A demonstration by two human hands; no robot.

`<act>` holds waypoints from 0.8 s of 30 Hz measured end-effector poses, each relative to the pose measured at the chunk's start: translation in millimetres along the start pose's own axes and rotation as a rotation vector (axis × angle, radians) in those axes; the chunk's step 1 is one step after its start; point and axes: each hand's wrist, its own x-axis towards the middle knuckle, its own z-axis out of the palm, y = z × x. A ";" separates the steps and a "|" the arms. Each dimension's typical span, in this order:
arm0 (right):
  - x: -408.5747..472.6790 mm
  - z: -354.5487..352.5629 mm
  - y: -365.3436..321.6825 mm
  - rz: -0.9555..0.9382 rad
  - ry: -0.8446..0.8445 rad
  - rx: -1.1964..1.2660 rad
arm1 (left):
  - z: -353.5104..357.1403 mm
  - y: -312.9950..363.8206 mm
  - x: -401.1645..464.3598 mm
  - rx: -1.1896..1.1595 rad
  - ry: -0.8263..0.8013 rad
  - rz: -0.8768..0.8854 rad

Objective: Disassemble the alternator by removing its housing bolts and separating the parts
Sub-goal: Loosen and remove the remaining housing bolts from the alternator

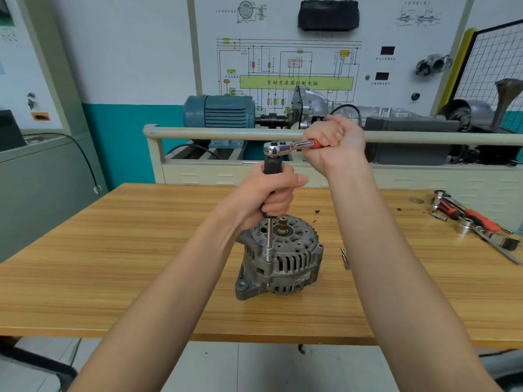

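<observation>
A grey metal alternator (285, 261) stands on the wooden table (113, 264), shaft end up. A chrome extension bar (269, 241) rises from a housing bolt on its left rim into a black grip. My left hand (268, 196) grips that black grip, upright above the alternator. On top sits a chrome ratchet wrench (278, 148) with a red handle. My right hand (334, 140) holds the red handle, out to the right of the ratchet head.
Two loose bolts (345, 258) lie right of the alternator. Red-handled tools and a socket (475, 222) lie at the table's right end. Behind the table stands a training rig with a rail (220, 134), a blue motor (220, 111) and a wiring board.
</observation>
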 end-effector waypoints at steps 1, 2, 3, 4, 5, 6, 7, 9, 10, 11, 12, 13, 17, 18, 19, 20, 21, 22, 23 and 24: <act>-0.7 -1.5 0.9 -0.021 -0.005 0.002 | 0.2 -1.0 1.2 -0.021 0.014 -0.014; -2.8 -2.6 1.3 -0.055 -0.010 -0.001 | 0.1 -1.9 2.2 -0.025 0.042 -0.022; -6.2 -3.3 1.4 -0.098 -0.016 -0.006 | 0.6 -3.0 2.8 -0.016 0.078 -0.022; -10.9 -4.2 1.2 -0.149 -0.023 -0.012 | 1.8 -4.0 3.0 0.003 0.116 -0.015; -16.8 -4.8 1.3 -0.206 -0.032 -0.021 | 3.7 -5.1 2.9 0.026 0.153 -0.006; -23.5 -5.0 2.0 -0.269 -0.042 -0.039 | 6.0 -6.2 3.0 0.047 0.196 0.001; -30.2 -4.8 3.6 -0.331 -0.055 -0.064 | 8.2 -7.1 3.5 0.063 0.244 0.005; -42.2 -4.0 9.0 -0.442 -0.084 -0.116 | 12.1 -8.7 5.0 0.083 0.333 0.006; -46.3 -3.4 11.5 -0.482 -0.097 -0.135 | 13.3 -9.4 5.3 0.092 0.359 0.008; -48.7 -2.6 13.1 -0.504 -0.106 -0.150 | 13.3 -10.0 5.1 0.101 0.368 0.012; -49.1 -1.1 12.9 -0.502 -0.111 -0.162 | 12.3 -10.3 4.5 0.109 0.355 0.015; -47.3 1.1 11.0 -0.478 -0.105 -0.168 | 10.0 -9.4 3.3 0.111 0.313 0.017; -25.7 8.5 0.0 -0.221 -0.011 -0.124 | -4.6 2.5 -3.2 0.011 0.006 -0.011; -20.1 8.1 -0.5 -0.143 0.003 -0.093 | -6.1 3.8 -3.0 0.001 -0.033 -0.020; -15.4 6.7 -0.3 -0.078 0.007 -0.055 | -5.6 3.8 -2.5 0.004 -0.053 -0.030; -12.0 4.8 0.4 -0.034 0.004 -0.021 | -3.9 3.0 -1.7 0.006 -0.064 -0.039; -10.4 3.0 0.9 -0.012 -0.005 0.003 | -1.8 1.4 -1.0 0.001 -0.068 -0.043; -10.3 1.3 1.1 -0.015 -0.013 0.012 | 0.5 -0.2 -0.6 -0.010 -0.061 -0.045; -11.4 0.2 0.9 -0.041 -0.016 0.005 | 2.8 -1.0 -0.3 -0.021 -0.036 -0.050; -13.0 -0.6 0.5 -0.082 -0.016 -0.010 | 4.3 -1.4 0.0 -0.028 0.006 -0.056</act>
